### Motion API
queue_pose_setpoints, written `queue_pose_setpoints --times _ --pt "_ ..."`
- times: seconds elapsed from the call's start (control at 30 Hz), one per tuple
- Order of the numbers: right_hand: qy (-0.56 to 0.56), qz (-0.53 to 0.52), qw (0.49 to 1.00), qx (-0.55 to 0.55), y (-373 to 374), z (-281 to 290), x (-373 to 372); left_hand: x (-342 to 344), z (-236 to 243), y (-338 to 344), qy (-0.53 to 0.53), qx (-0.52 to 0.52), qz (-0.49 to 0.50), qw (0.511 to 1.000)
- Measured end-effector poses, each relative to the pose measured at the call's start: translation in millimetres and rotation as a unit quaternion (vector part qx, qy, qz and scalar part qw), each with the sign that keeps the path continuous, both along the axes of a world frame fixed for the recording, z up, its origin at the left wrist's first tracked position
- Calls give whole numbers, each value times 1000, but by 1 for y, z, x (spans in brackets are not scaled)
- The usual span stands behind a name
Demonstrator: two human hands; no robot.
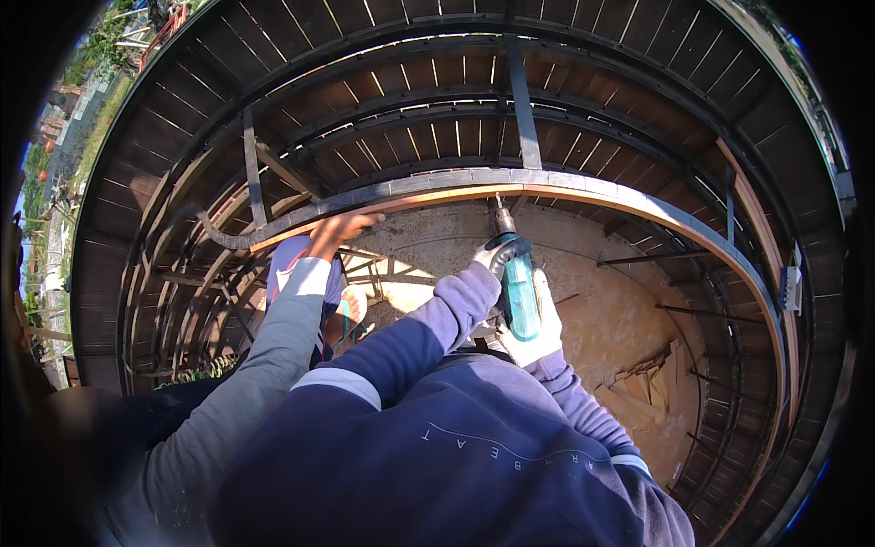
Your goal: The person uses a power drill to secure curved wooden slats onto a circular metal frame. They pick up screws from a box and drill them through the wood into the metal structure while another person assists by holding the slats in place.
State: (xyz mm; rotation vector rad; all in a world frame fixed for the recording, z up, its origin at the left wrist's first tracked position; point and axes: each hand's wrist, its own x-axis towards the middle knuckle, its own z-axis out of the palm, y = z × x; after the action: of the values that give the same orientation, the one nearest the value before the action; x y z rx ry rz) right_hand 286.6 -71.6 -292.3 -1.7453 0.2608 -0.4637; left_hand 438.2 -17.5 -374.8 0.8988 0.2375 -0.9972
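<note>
Slatted boards: sweep around us, outer edges cut off in black.
Tan floor: spreads right of the drill.
Curved rail: crosses just ahead.
Drill: teal, between both hands.
Right hand: gloved, wrapped round its rear, fingers partly hidden.
Left hand: gloved, clasping its front.
Bit: at the rail; contact unclear.

White capital letters (widely spaced, upside down) run across the dark-blue sweatshirt.

There is one left hand, one right hand, one drill. I count one co-worker's hand, one curved rail.
</note>
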Motion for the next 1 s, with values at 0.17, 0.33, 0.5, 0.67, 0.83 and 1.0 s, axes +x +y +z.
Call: queue_pose_setpoints --times 0.17,0.33,0.5,0.67,0.83,1.0 --pt "47 -43 996 69 10 -13 -7 2 20 2 70 -2 -29 997" --pt "43 -49 998 15 8 -37 -9 4 18 3 55 -70 -28 996" --pt "95 -35 944 315 0 -20 -6 7 22 4 58 -81 -62 993" --pt "191 -37 959 204 -2 -99 -26 9 -19 11 80 -66 -114 988" --pt "106 -57 991 -65 -6 -49 1 18 23 8 19 -24 -132 991" --pt "245 -101 960 95 -5 -32 26 27 27 2 47 -89 -144 984"
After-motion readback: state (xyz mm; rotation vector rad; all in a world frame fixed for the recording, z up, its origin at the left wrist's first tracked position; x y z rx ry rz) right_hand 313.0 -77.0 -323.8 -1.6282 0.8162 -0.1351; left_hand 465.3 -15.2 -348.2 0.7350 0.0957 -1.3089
